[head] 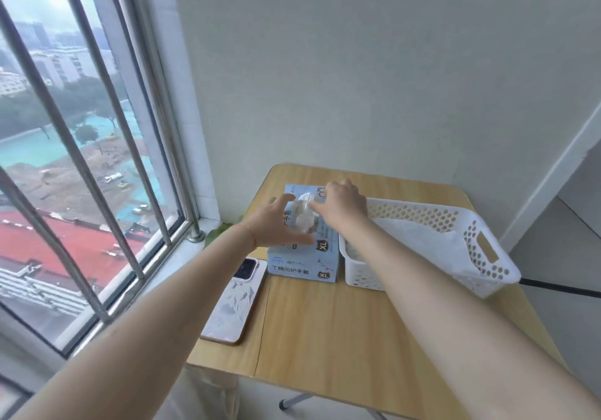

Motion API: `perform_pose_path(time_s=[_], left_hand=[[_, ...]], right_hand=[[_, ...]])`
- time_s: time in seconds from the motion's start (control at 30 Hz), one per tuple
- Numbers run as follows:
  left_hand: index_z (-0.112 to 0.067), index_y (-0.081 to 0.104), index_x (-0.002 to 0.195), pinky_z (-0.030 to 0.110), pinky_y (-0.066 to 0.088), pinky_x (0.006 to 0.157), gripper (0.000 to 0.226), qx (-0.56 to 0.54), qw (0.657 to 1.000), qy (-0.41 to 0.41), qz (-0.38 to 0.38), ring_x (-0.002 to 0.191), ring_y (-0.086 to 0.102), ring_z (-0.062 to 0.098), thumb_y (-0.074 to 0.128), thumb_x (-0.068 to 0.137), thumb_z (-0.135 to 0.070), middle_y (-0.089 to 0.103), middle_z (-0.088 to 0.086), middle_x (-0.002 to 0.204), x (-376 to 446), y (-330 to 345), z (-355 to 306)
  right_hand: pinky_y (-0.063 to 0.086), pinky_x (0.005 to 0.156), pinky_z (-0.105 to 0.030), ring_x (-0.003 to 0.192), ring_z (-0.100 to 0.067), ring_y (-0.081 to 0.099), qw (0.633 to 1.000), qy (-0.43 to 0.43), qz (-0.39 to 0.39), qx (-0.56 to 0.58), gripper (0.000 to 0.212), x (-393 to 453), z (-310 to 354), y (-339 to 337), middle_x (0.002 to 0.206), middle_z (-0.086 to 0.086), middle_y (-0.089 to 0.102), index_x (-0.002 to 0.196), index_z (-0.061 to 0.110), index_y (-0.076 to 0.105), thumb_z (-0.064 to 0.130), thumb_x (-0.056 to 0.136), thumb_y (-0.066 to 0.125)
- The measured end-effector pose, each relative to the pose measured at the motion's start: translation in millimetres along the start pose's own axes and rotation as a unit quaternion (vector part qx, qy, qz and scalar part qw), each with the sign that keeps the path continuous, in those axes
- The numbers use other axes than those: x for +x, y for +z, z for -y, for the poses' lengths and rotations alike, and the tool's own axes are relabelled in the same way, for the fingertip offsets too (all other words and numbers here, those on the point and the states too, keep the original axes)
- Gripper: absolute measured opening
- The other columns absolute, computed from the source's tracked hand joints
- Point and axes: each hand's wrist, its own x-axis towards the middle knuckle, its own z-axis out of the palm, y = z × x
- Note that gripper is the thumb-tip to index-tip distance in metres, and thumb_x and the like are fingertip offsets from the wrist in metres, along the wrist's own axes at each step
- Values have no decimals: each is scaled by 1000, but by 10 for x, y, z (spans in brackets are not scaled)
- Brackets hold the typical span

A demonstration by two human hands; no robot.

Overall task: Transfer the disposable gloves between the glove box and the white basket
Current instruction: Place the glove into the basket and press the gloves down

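Two hands over glove box [302, 257], right hand [344, 206] pinching glove [304, 213], left hand [276, 224] spread flat.

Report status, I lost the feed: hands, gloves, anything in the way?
Left hand flat on pale blue cardboard glove box. Right hand pinching translucent white disposable glove at the opening. White perforated plastic basket adjacent, path unobstructed.
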Motion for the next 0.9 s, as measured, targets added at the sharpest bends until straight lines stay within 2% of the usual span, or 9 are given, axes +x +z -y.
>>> perform_pose_path(time_s=[0.1,0.17,0.3,0.4,0.5,0.63,0.7,0.8,0.9], left_hand=[[-30,12,154,44,34,113,121,7,1000,6,22,139,36,22,82,60,-64,29,-2,156,2,47,75],[-30,9,155,44,33,114,125,10,999,11,33,141,33,21,82,59,-64,26,-4,158,4,75,117],[-31,7,155,45,33,114,129,14,999,9,31,142,30,21,82,57,-67,26,-4,158,35,87,153],[-32,6,155,47,32,115,132,20,999,5,36,143,29,22,82,54,-68,26,-4,158,42,83,140],[-31,5,155,46,32,114,132,24,999,3,35,143,29,23,84,55,-66,25,-3,159,32,73,113],[-27,4,156,43,37,110,135,44,998,-20,45,140,34,23,81,54,-71,31,-1,156,27,66,114],[-21,7,155,38,44,101,133,54,997,-31,48,130,45,23,80,55,-72,42,1,148,23,61,99],[-17,12,152,34,49,88,131,58,997,-32,47,115,53,21,81,55,-71,51,1,136,22,57,57],[-15,16,150,34,48,89,129,58,996,-38,48,116,52,22,82,54,-69,51,2,136,26,45,35]], right_hand=[[36,96,-41,120,-28,42,998,-15,55,-7,40,66,90,65,129,-9,45,125,20,55,45,96,45],[34,97,-41,122,-27,42,997,-28,75,-8,31,77,152,81,129,-6,46,125,26,56,36,98,44],[36,87,-37,105,-25,54,999,-33,29,-16,19,68,200,85,108,-2,60,96,19,61,15,94,43],[38,85,-38,99,-24,56,1000,-22,4,6,16,66,191,84,102,-1,61,102,15,57,15,93,43],[36,91,-39,105,-23,53,1000,-25,16,-4,22,102,202,105,110,1,58,114,17,54,26,94,52],[42,92,-35,102,-24,56,999,-36,7,-37,25,81,232,99,108,-3,62,107,14,61,1,89,49],[46,87,-35,96,-24,58,999,-38,-13,1,25,44,214,80,102,-3,64,103,13,62,-2,89,47],[47,69,-31,85,-21,59,995,-60,-48,66,20,1,158,27,92,1,63,89,15,60,3,89,44],[43,63,-22,79,-14,56,978,-87,-85,171,13,-44,105,-131,88,3,60,87,11,59,6,90,47]])
